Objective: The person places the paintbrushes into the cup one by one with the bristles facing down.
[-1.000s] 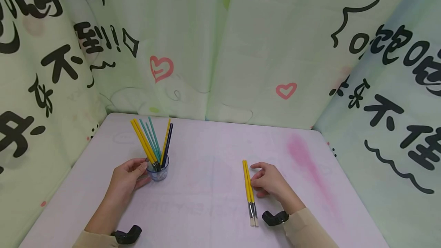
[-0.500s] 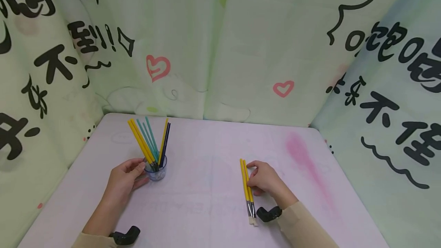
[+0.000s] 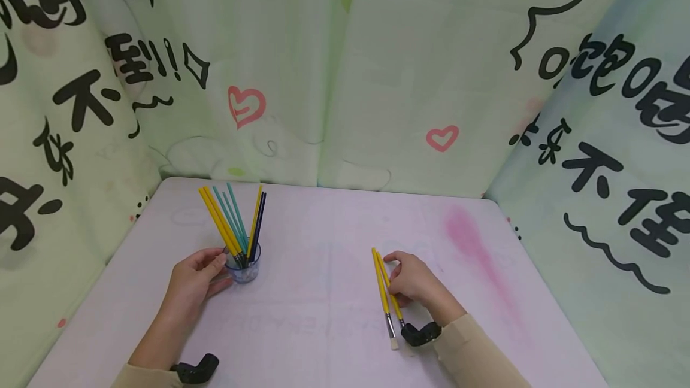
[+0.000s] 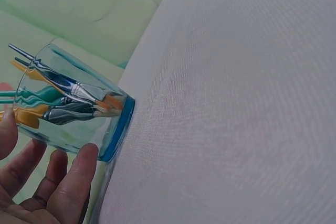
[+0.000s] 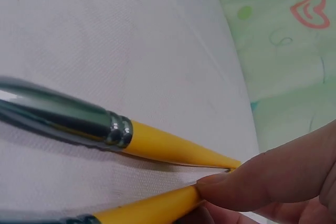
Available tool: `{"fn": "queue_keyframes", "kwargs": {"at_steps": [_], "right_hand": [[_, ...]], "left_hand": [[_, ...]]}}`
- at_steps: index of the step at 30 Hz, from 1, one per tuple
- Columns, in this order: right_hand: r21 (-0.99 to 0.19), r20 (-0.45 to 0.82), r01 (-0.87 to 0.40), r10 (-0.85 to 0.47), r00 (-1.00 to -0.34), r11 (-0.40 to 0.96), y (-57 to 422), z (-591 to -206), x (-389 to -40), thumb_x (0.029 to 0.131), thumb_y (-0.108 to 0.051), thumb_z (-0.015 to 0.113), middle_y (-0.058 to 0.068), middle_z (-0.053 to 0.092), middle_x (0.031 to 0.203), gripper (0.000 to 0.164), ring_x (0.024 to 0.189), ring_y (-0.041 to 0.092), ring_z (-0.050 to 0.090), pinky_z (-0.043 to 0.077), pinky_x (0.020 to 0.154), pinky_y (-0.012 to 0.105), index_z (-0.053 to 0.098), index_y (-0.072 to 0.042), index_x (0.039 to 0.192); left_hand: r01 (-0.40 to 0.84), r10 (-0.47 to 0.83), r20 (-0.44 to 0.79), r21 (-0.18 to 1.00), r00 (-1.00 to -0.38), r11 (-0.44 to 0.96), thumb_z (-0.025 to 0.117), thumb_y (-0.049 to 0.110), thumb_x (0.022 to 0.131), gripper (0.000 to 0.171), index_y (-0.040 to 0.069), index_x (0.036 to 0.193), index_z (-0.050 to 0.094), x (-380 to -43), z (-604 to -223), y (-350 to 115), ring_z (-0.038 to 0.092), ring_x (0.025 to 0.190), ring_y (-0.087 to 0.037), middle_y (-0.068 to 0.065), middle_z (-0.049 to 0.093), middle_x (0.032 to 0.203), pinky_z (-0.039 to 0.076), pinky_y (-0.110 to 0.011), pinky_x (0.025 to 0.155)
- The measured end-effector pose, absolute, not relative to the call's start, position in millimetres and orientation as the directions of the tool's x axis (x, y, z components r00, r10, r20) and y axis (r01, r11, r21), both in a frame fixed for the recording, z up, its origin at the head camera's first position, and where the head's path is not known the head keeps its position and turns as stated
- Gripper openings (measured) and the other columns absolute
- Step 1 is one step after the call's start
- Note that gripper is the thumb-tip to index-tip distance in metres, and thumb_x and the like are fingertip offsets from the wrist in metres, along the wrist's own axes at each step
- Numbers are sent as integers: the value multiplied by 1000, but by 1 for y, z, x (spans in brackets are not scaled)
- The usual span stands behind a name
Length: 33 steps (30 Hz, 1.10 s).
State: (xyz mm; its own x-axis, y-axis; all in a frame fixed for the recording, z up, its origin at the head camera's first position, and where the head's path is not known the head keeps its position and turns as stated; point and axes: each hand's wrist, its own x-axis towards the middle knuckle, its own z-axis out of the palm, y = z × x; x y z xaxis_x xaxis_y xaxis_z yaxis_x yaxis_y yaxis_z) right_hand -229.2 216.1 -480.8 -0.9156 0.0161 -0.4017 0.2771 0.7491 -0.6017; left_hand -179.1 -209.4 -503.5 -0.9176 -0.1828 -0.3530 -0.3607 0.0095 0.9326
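Note:
My left hand (image 3: 194, 279) holds the side of a clear cup (image 3: 245, 274) with a blue base, thumb near its rim. Yellow, teal and dark blue paintbrushes lean in the cup, bristles down, as the left wrist view shows. On the right, my right hand (image 3: 415, 281) pinches the handle of a yellow paintbrush (image 5: 152, 207) between thumb and fingers. A second yellow paintbrush (image 3: 381, 286) lies just left of it, bristles toward me. In the head view the held brush's bristle end is hidden behind the wrist camera.
Both hands work over a pale pinkish table (image 3: 302, 340) with a pink stain (image 3: 469, 232) at its right. Light green curtains (image 3: 388, 64) printed with hearts and black characters hang around the far and side edges. Each wrist carries a black camera (image 3: 420, 334).
My right hand has moved slightly left onto the right-hand paintbrush and now pinches it. The two loose brushes, side by side before, have spread apart at their bristle ends. My left hand stays at the cup.

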Motion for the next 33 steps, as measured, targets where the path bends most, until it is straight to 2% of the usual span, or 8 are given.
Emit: {"fn": "queue_keyframes", "kwargs": {"at_steps": [15, 26, 33], "right_hand": [[-716, -460, 346, -37, -887, 607, 224, -479, -229, 85, 10, 75, 9, 64, 94, 58, 58, 19, 59, 61, 50, 30, 64, -5, 140], [-816, -445, 348, -118, -888, 462, 223, -467, -230, 86, 8, 76, 8, 64, 97, 64, 71, 20, 61, 63, 57, 31, 60, -6, 147], [-867, -420, 344, -160, -893, 360, 209, -463, -233, 87, 7, 73, 6, 62, 97, 65, 74, 19, 63, 64, 61, 31, 56, -5, 149]], "left_hand": [[-360, -190, -353, 933, -916, 5, 64, 27, 110, 50, 3, 152, 55, -179, -503, -209, 66, 101, -13, -9, 61, 127, 68, -28, 88], [-369, -187, -363, 929, -913, -6, 64, 25, 110, 49, 2, 152, 55, -179, -501, -209, 64, 104, -14, -9, 60, 127, 68, -28, 88], [-366, -187, -359, 931, -914, 0, 64, 26, 110, 49, 3, 152, 55, -179, -502, -210, 64, 104, -14, -9, 61, 127, 68, -28, 88]]}}
